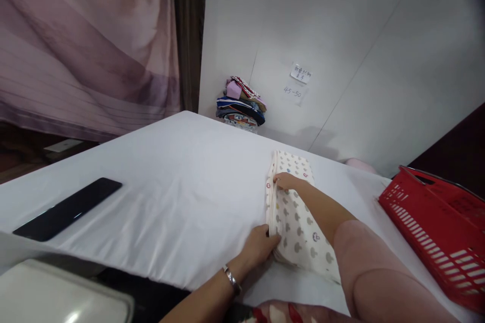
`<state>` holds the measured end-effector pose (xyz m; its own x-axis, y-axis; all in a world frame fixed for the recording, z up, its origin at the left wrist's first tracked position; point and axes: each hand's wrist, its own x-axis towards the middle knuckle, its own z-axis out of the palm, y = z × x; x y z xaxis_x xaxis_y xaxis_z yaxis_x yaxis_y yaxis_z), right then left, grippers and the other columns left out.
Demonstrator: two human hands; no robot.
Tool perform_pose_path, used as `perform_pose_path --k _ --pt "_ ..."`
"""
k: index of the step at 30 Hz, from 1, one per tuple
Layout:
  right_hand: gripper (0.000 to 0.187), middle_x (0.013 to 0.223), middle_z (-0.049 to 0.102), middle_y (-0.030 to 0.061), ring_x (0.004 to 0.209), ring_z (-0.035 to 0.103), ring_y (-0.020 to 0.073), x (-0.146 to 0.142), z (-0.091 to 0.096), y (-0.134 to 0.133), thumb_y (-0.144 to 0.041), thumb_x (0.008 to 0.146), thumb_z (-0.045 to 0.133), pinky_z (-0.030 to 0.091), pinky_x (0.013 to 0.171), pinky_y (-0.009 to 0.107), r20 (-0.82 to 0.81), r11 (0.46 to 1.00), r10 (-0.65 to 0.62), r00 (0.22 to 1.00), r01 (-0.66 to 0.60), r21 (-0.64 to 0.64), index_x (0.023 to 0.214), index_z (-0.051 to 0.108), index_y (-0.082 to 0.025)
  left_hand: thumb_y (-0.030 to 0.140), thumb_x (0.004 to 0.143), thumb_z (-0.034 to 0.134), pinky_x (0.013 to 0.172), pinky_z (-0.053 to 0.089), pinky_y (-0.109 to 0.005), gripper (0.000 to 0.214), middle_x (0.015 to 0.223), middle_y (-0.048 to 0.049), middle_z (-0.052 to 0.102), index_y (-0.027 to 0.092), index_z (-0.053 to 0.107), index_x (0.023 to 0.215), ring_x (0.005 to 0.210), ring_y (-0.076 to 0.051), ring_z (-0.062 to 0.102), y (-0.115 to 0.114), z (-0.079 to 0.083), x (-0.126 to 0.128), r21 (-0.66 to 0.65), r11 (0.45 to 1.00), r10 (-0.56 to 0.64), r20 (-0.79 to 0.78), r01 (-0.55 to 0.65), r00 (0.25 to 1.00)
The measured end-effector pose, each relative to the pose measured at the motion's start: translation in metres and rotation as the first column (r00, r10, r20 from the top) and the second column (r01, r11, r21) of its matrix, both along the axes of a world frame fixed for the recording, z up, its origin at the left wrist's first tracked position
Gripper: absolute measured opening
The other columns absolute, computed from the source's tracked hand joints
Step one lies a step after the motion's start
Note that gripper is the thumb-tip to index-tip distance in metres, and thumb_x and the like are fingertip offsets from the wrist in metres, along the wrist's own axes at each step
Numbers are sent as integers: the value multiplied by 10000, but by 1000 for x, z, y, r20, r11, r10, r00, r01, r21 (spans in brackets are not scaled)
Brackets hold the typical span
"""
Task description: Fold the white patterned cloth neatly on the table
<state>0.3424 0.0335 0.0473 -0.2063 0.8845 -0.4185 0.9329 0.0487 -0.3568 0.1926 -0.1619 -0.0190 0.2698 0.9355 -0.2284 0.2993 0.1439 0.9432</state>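
Note:
A folded white cloth [303,234] printed with grey mushrooms and a few coloured ones lies on the white-covered table [170,176]. My left hand [259,243], with a silver bracelet on its wrist, is closed on the near part of the cloth's left edge, thumb on top. Farther up the same edge, my right hand [287,181] pinches the cloth's layers. The right forearm, in a pink sleeve, reaches across the cloth and hides part of its right side.
A red plastic basket [432,232] stands at the table's right side. On the left lies a flat black object [68,209]. Stacked folded fabrics [240,103] sit by the wall past the far edge. A white rounded object [60,295] occupies the lower left, and a pink curtain [91,50] hangs behind.

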Motion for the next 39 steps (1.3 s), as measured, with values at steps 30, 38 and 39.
perform_pose_path --k 30,38,39 --pt "283 1091 612 55 1035 528 190 4 -63 -16 -158 791 444 373 909 307 -194 830 6 981 104 547 1032 586 -200 298 732 509 470 350 -210 162 533 12 559 152 570 696 497 -119 509 4 -8 2 -1 1000 -19 -24 19 1000" --pt "368 1167 583 67 1086 503 187 0 -67 -40 -103 801 381 358 937 305 -162 825 45 986 55 563 1115 550 -198 315 752 489 362 305 -205 167 424 44 468 165 523 690 355 -112 456 2 -6 4 -67 998 -1 -30 -1 1000" --pt "360 1148 589 66 1069 510 189 -1 -68 -46 -108 804 377 365 925 309 -157 824 47 987 50 564 1108 547 -199 313 753 488 360 305 -203 166 418 45 462 165 519 685 353 -111 455 1 -5 4 -63 998 3 -39 -6 999"
